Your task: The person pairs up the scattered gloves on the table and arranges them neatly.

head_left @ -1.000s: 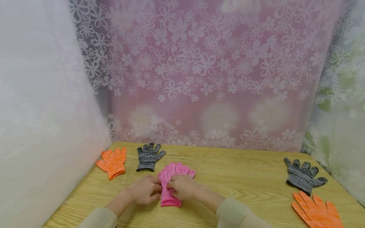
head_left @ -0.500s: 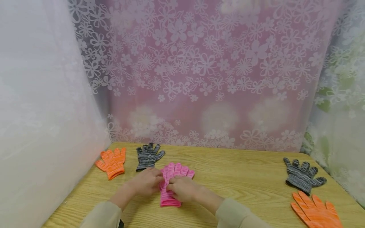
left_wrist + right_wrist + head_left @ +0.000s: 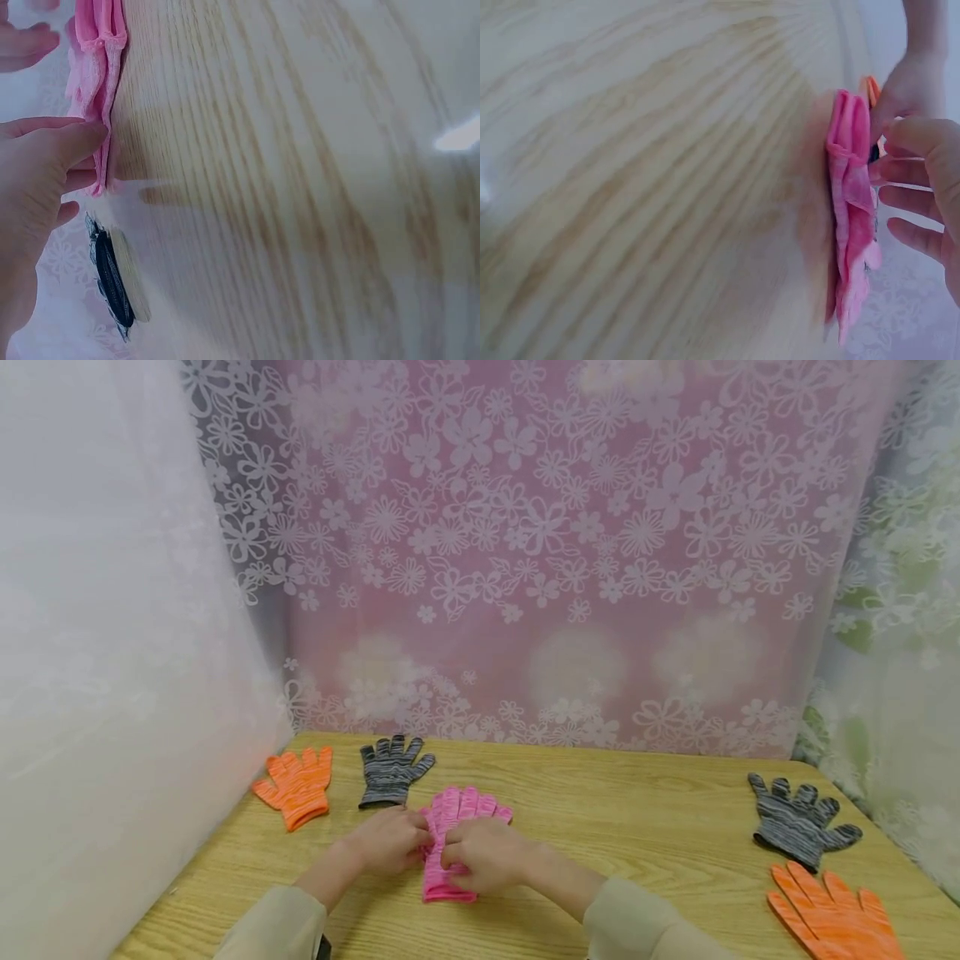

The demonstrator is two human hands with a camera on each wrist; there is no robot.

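Two pink knit gloves (image 3: pixel 451 807) lie stacked on the table, fingers pointing away and cuffs toward me. My left hand (image 3: pixel 390 841) is at their left side. In the left wrist view, the thumb and fingers of that left hand (image 3: pixel 41 161) pinch the edge of the pink gloves (image 3: pixel 94 71). Over the lower part of the stack is my right hand (image 3: pixel 486 853). In the right wrist view this right hand (image 3: pixel 934 176) has loosely bent fingers, spread apart, beside the upper face of the pink gloves (image 3: pixel 853 191), holding nothing.
On the left of the wooden table (image 3: pixel 600 810) lie an orange glove (image 3: pixel 298 787) and a grey-black glove (image 3: pixel 390 772). Another grey-black glove (image 3: pixel 798 821) and an orange glove (image 3: pixel 836 914) lie at the right. Flowered curtains (image 3: pixel 555 568) hang around the table.
My left hand has moved forward along the left edge of the pink gloves and now pinches there. The right hand has shifted slightly right, its fingers lifting off. The pink gloves stay in place.
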